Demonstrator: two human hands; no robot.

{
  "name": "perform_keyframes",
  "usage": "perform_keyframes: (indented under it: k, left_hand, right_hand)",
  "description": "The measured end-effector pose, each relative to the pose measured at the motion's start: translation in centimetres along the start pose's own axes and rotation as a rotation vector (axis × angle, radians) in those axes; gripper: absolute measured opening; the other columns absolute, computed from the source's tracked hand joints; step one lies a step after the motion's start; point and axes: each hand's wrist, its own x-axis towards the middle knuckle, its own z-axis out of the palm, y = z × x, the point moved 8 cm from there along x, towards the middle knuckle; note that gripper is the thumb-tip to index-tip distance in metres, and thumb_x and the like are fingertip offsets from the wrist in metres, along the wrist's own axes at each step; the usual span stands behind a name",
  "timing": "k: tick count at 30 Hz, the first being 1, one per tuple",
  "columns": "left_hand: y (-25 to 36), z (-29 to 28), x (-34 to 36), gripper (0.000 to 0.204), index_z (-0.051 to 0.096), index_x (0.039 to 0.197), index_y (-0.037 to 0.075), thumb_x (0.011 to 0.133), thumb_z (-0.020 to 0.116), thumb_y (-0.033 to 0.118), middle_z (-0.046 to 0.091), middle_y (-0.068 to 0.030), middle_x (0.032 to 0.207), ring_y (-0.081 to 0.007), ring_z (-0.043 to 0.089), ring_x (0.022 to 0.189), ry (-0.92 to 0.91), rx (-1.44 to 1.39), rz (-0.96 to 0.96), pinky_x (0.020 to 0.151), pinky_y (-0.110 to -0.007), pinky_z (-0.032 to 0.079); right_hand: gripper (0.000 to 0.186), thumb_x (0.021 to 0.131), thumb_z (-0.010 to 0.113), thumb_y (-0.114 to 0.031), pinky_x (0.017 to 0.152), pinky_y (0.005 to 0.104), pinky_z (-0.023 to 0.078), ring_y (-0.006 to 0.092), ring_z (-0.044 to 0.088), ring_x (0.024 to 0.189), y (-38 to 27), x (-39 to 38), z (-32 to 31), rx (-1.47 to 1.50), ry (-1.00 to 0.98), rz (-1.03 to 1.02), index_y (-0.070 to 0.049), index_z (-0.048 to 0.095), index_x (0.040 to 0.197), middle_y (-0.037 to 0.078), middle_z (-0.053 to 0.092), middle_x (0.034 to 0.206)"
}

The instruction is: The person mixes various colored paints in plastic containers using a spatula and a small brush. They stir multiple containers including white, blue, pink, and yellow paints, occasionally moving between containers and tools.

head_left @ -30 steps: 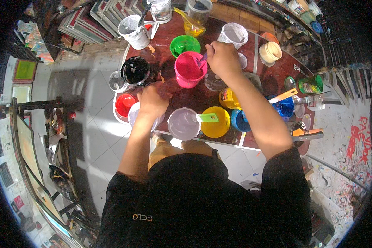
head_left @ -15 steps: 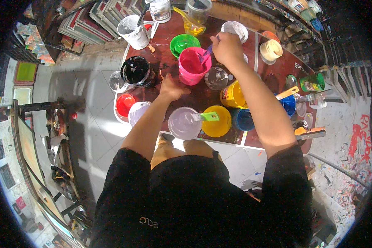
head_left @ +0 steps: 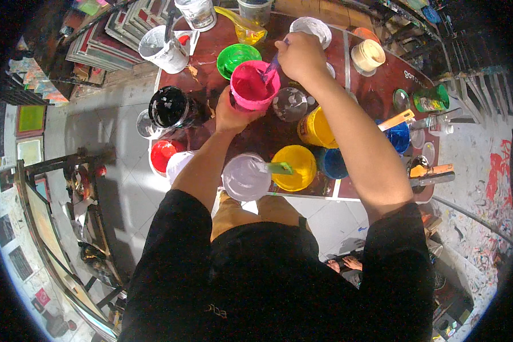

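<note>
- Right up top, my right hand (head_left: 302,57) is closed in a fist round the handle of a purple spatula (head_left: 272,67), and the blade end dips down inside the pink tub (head_left: 255,104).
- On the other side, my left hand (head_left: 228,115) is gripping that same pink tub, cupped against its left and near side, some fingers hidden behind the wall.
- The tub sits between my two hands, mouth up, thick pink paint inside; whether its base touches the dark red table (head_left: 382,94) I can't tell.
- Just beyond it, there's the green tub (head_left: 239,59), its inside smeared green.
- Over to the left, the black tub (head_left: 170,109), and nearer me the red tub (head_left: 164,155).
- A clear round container (head_left: 290,105) lies just right of the pink tub, under my right forearm's side.
- Closest to my body, a pale lilac tub (head_left: 246,178) with a green-handled spatula (head_left: 280,168) reaching from it over the open yellow tub (head_left: 294,171).
- Behind my right fist, a white tub (head_left: 314,27), partly covered by the hand; farther right, a cream-coloured tub (head_left: 368,55).
</note>
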Motion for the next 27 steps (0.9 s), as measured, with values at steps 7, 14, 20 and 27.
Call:
perform_keyframes:
  k: [7, 14, 20, 27]
  left_hand:
    - [-1.0, 1.0, 0.9, 0.081, 0.05, 0.118, 0.008, 0.046, 0.087, 0.018, 0.06, -0.0069, 0.11, -0.0212, 0.057, 0.103, 0.035, -0.096, 0.045, 0.09, -0.034, 0.046]
    - [1.6, 0.8, 1.6, 0.078, 0.053, 0.117, 0.011, 0.049, 0.085, 0.031, 0.062, -0.0078, 0.109, -0.0237, 0.061, 0.099, 0.103, 0.102, 0.012, 0.09, -0.036, 0.045]
    - [5.2, -0.8, 2.2, 0.074, 0.055, 0.113, 0.011, 0.047, 0.084, 0.031, 0.064, -0.0076, 0.105, -0.0231, 0.061, 0.099, 0.043, 0.345, -0.045, 0.086, -0.037, 0.047]
    - [10.9, -5.7, 0.9, 0.058, 0.056, 0.108, 0.005, 0.057, 0.082, 0.015, 0.064, -0.0073, 0.101, -0.0183, 0.062, 0.091, -0.056, -0.371, 0.005, 0.082, -0.033, 0.05]
  right_hand:
    - [0.026, 0.082, 0.058, -0.024, 0.079, 0.0448, 0.048, 0.0361, 0.061, 0.088, 1.2, 0.8, -0.1, 0.015, -0.05, 0.078, 0.001, 0.065, 0.086, 0.021, 0.063, 0.089]
    - [0.029, 0.081, 0.059, -0.027, 0.077, 0.0445, 0.049, 0.0367, 0.061, 0.085, 2.1, 1.2, -0.4, -0.018, 0.019, 0.012, 0.002, 0.064, 0.082, 0.021, 0.063, 0.086]
    - [0.036, 0.081, 0.061, -0.037, 0.066, 0.0381, 0.048, 0.0255, 0.063, 0.073, -1.0, 1.3, -4.3, 0.071, -0.01, 0.007, -0.002, 0.064, 0.076, 0.017, 0.063, 0.074]
    - [0.044, 0.079, 0.066, -0.045, 0.067, 0.0269, 0.047, 0.0123, 0.06, 0.079, -9.3, -0.9, -10.1, 0.694, -0.08, -0.175, -0.005, 0.063, 0.097, 0.005, 0.064, 0.089]
